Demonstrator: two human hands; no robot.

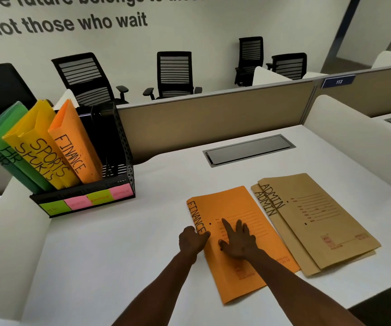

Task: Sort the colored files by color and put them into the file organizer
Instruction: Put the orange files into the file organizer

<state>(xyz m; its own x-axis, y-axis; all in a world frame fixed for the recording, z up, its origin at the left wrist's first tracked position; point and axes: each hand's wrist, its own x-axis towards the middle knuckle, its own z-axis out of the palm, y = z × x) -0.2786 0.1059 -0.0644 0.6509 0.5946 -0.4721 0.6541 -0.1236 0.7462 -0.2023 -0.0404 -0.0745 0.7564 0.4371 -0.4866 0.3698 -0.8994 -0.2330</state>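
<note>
While the right hand [238, 241] lies flat with fingers spread on the orange FINANCE file [241, 245], the left hand [193, 240] curls its fingers at that file's left edge, thumb on top. It lies on the white worktop [119, 243], touching two brown ADMIN files [314, 220] on its right. At far left the black file organizer [109, 161] holds green, yellow and orange files upright.
</note>
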